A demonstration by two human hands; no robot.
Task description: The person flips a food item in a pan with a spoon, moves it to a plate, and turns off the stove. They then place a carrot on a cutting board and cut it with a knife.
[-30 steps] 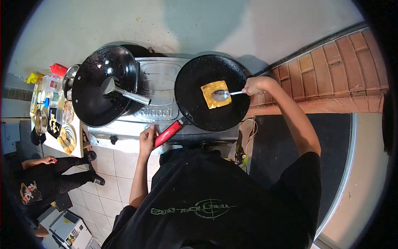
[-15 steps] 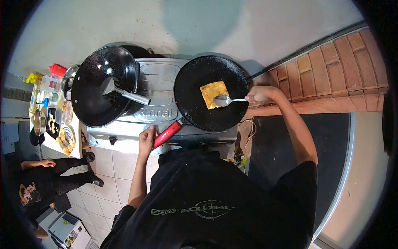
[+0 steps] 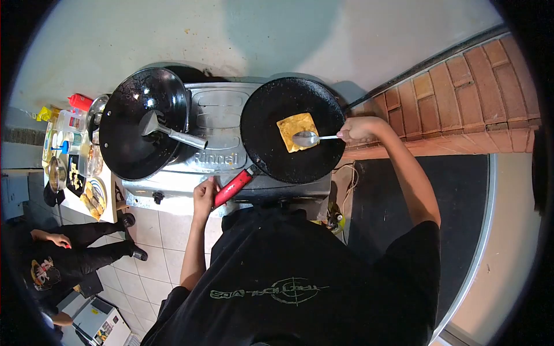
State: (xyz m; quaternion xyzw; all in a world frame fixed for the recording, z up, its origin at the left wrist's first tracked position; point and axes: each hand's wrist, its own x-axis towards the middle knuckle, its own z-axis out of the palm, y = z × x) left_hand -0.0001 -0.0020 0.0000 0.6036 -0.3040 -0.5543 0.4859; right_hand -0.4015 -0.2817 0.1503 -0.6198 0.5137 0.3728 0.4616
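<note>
A square golden-brown piece of food point(image 3: 293, 125) lies in the flat black pan point(image 3: 271, 104) on the right side of the stove. My right hand point(image 3: 360, 130) is closed on the handle of a metal spoon point(image 3: 306, 138), whose bowl rests over the food's lower right part. My left hand point(image 3: 205, 193) is closed around the end of the pan's red handle point(image 3: 233, 188). To the left stands a black wok point(image 3: 124, 124) with a metal spatula point(image 3: 168, 131) lying in it.
The steel stove point(image 3: 216, 115) sits against a wall. A brick ledge point(image 3: 444, 104) runs along the right. At left, a table point(image 3: 111, 202) holds bowls, a red bottle point(image 3: 80, 102) and food. A person point(image 3: 86, 248) stands beyond it.
The spoon in my right hand has shifted slightly left over the food. The person at left has moved a little, and the whole view has shifted slightly.
</note>
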